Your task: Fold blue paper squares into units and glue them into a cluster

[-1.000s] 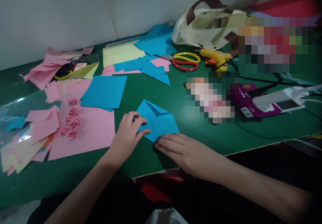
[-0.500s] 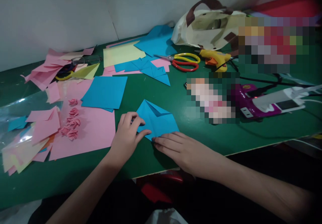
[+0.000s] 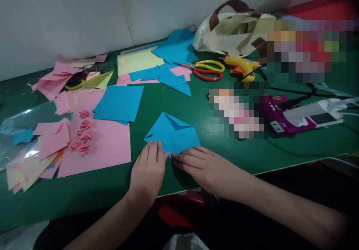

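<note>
- Folded blue sheet (image 3: 176,136): lies at the near middle of the green tabletop (image 3: 238,160), right of the large pink sheet (image 3: 112,141)
- Left hand (image 3: 148,171): fingers side by side and stretched out over the near left edge of the folded blue sheet, thumb pointing towards its near corner; whether the thumb pinches the paper cannot be told
- Right hand (image 3: 200,167): laid along the near right edge, fingers close together, tips at the near corner just beside the left thumb; a grip beneath the palm cannot be made out
- Stage, done: several folds appear to be in place, since the outline is angular and a faint crease crosses the middle
- Stage, left: the work looks partway along; a dark opening (image 3: 174,123) at the far side and a smaller gap at the left corner suggest folds not yet pressed flat
- Surroundings: pink paper roses (image 3: 84,136), apparently finished, rest on the large pink sheet; flat blue squares (image 3: 119,102), seemingly unworked, overlap its far right part; folded blue pieces (image 3: 175,83) lie farther off, near the scissors (image 3: 208,70) and yellow glue gun (image 3: 244,67)
</note>
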`<state>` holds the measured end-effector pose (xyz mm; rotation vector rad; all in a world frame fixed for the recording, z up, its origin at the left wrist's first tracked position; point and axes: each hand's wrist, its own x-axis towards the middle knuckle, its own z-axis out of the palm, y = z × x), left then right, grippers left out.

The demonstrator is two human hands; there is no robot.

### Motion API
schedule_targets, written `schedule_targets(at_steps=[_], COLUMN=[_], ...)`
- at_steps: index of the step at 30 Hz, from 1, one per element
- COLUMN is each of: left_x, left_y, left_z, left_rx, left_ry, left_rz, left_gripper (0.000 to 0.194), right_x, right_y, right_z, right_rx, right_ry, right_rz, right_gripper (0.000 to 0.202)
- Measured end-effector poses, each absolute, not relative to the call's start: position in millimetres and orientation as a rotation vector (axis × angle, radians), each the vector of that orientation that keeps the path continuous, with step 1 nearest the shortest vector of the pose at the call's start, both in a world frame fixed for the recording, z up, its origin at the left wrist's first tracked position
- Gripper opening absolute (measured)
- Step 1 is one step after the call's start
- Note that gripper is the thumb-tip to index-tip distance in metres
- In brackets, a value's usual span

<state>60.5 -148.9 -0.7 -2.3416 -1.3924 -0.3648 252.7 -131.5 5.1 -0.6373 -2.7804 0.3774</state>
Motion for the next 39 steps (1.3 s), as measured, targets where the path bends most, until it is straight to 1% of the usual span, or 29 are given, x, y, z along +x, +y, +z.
schedule_targets(at_steps=[5, 9, 17, 23, 27, 30, 33, 39], left_x=[65.3, 64.7, 53.4, 51.1, 55.2, 59.9, 64.0, 68.2], left_y=[-165.8, -166.2, -152.5, -147.0, -147.5, -154.9, -168.1, -190.0], left_z=[-9.4, -9.6, 4.9, 14.3, 17.8, 18.9, 16.6, 6.6], left_rx=[-2.339, -2.354, -2.432, -2.487, -2.516, -2.568, -2.574, -2.679], left_ry=[-1.504, -1.532, -1.457, -1.534, -1.576, -1.498, -1.379, -1.415], left_rz=[-0.341, -0.338, -0.469, -0.555, -0.500, -0.461, -0.525, -0.399], left_gripper=[0.039, 0.042, 0.029, 0.024, 0.021, 0.017, 0.023, 0.034], right_x=[254.1, 254.3, 254.8, 254.7, 254.3, 254.8, 256.2, 256.4], right_y=[-132.4, -133.1, -133.4, -132.6, -131.4, -131.8, -133.4, -135.4], right_z=[2.2, 1.8, 3.9, 6.2, 6.1, 4.5, 2.9, 2.7], right_rx=[-0.635, -0.640, -0.686, -0.743, -0.738, -0.740, -0.735, -0.753], right_ry=[-2.751, -2.748, -2.795, -2.790, -2.783, -2.771, -2.765, -2.783], right_rz=[0.365, 0.362, 0.367, 0.434, 0.472, 0.462, 0.463, 0.443], right_gripper=[0.032, 0.033, 0.036, 0.037, 0.037, 0.038, 0.040, 0.042])
